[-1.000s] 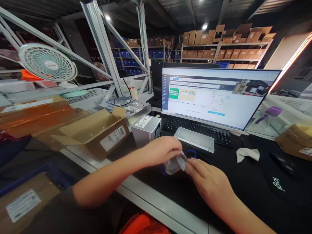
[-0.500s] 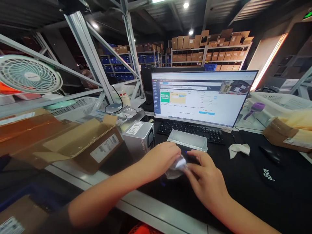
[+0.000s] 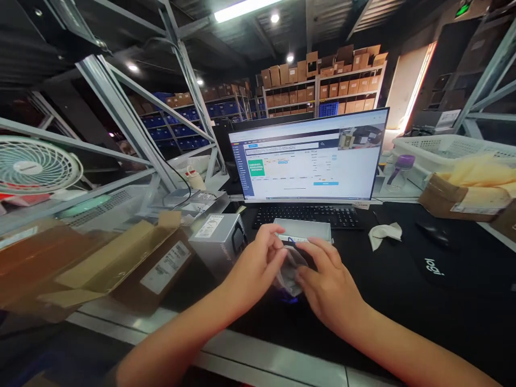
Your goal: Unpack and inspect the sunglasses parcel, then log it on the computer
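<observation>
Between my two hands is a small translucent plastic bag (image 3: pixel 291 273), crumpled and upright over the black mat. My left hand (image 3: pixel 264 258) pinches its upper left side with thumb and fingers. On the other side, my right hand (image 3: pixel 326 269) grips the bag's right edge. Bluish glints show at the bag's top and bottom; what is inside, if anything, I cannot make out. Just behind the hands lies an open silver-grey box tray (image 3: pixel 303 227), partly hidden by my fingers. A closed grey product box (image 3: pixel 213 242) with a white label stands left of my left hand.
A keyboard (image 3: pixel 342 216) and a lit monitor (image 3: pixel 298 166) stand behind the tray. Crumpled white paper (image 3: pixel 385 234) and a black mouse (image 3: pixel 433 234) lie to the right. An open cardboard box (image 3: pixel 133 269) is on the left, near a fan (image 3: pixel 30 166).
The view has turned slightly to the right. My left hand has changed its hold, its thumb now showing along the bag, which stands more upright between both hands.
</observation>
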A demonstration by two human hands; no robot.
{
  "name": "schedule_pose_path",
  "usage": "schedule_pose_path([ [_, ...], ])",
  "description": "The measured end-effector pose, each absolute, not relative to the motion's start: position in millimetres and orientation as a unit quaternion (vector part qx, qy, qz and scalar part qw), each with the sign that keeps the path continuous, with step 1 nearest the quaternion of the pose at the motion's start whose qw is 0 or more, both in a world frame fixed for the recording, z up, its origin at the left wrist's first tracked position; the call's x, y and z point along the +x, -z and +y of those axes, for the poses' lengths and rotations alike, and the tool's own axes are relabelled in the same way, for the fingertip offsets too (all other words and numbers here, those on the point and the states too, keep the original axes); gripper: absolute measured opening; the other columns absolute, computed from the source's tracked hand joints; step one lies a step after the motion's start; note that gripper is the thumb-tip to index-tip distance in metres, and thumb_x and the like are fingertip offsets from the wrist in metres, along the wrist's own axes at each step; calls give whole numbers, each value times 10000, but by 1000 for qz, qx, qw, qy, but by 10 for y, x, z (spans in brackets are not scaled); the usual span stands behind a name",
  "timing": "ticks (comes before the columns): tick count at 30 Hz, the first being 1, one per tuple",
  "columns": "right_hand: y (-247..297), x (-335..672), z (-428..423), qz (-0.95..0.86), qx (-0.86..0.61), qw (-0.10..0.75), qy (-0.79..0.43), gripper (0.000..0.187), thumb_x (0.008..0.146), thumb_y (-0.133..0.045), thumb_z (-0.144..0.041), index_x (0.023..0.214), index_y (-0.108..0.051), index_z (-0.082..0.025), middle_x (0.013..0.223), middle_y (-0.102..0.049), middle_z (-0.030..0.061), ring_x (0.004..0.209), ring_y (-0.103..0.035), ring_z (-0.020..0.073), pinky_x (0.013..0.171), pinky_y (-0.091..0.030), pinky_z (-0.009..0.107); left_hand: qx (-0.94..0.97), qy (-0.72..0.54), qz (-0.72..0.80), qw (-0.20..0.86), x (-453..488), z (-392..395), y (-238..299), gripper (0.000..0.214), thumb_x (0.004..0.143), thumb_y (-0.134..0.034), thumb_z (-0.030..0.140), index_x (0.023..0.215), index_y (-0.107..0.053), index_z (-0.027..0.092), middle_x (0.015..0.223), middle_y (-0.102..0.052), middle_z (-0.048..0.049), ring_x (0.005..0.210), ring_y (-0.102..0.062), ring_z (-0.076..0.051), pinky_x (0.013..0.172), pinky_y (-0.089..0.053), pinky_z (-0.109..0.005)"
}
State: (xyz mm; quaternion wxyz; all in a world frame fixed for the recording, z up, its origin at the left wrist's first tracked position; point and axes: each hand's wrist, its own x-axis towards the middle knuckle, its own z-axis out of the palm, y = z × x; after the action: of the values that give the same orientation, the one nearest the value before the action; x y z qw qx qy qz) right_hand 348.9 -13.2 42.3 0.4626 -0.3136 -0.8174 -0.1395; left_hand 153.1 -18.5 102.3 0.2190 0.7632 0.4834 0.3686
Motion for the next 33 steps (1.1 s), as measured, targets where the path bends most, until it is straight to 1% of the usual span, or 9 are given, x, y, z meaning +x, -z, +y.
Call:
schedule_pose_path([
  [5,-395,3517,-54,-840,-218,420,265,279,906,-528,-85,1063,-755,-124,1451,-602,121,1448,-407,245,1275,-307,470,784,-374,454,197,1620,-155,-962,290,1003,-482,240,1282,-402,257,886,-609,29,817,-623,-141,762,-496,-286],
  [9,-359,3517,-16,-809,-335,464,131,195,913,-590,-178,902,-783,-197,1424,-620,112,1411,-462,278,1192,-395,513,817,-368,410,171,1690,-160,-866,278,997,-505,234,1263,-431,268,918,-613,19,823,-618,-141,772,-501,-294],
  [11,-353,3516,-12,-806,-371,458,58,179,910,-615,-204,857,-785,-223,1328,-684,95,1294,-570,273,1120,-452,514,816,-374,407,169,1704,-152,-831,273,998,-509,237,1259,-436,266,909,-608,23,783,-606,-132,736,-499,-280],
  [13,-355,3518,-8,-815,-376,441,17,174,913,-619,-208,860,-784,-226,1124,-760,65,1067,-679,219,1032,-503,453,808,-379,417,174,1696,-156,-808,249,1004,-502,253,1246,-444,260,897,-611,25,772,-609,-128,731,-506,-275],
  [16,-364,3526,3,-820,-396,414,-9,153,908,-641,-234,856,-784,-226,915,-772,30,825,-698,163,836,-530,333,778,-402,468,119,1663,-246,-757,206,1009,-487,285,1211,-473,248,927,-624,1,845,-634,-152,798,-524,-311],
  [20,-337,3514,20,-806,-434,395,-73,167,912,-642,-243,833,-788,-228,834,-735,19,741,-674,134,679,-487,251,720,-388,574,-25,1653,-493,-587,395,885,-653,404,1202,-492,231,1014,-624,-54,910,-651,-232,782,-543,-380],
  [25,-224,3422,-3,-809,-401,416,-111,143,931,-649,-252,883,-779,-220,933,-720,24,810,-678,124,743,-528,243,648,-345,679,-14,1661,-614,-315,383,871,-619,362,1195,-466,228,975,-635,-46,809,-689,-242,679,-557,-379],
  [28,-220,3374,-46,-832,-415,363,-61,134,925,-672,-298,887,-769,-212,955,-715,44,827,-682,140,710,-521,250,630,-379,678,-8,1641,-630,-194,387,852,-567,235,1216,-437,222,994,-619,-54,785,-681,-216,662,-556,-353],
  [33,-355,3344,-127,-851,-492,180,17,265,921,-673,-375,756,-742,-180,706,-712,73,665,-678,193,567,-392,300,655,-429,620,-51,1687,-736,-60,404,827,-498,114,1214,-445,220,1198,-552,-120,734,-643,-159,675,-555,-334],
])
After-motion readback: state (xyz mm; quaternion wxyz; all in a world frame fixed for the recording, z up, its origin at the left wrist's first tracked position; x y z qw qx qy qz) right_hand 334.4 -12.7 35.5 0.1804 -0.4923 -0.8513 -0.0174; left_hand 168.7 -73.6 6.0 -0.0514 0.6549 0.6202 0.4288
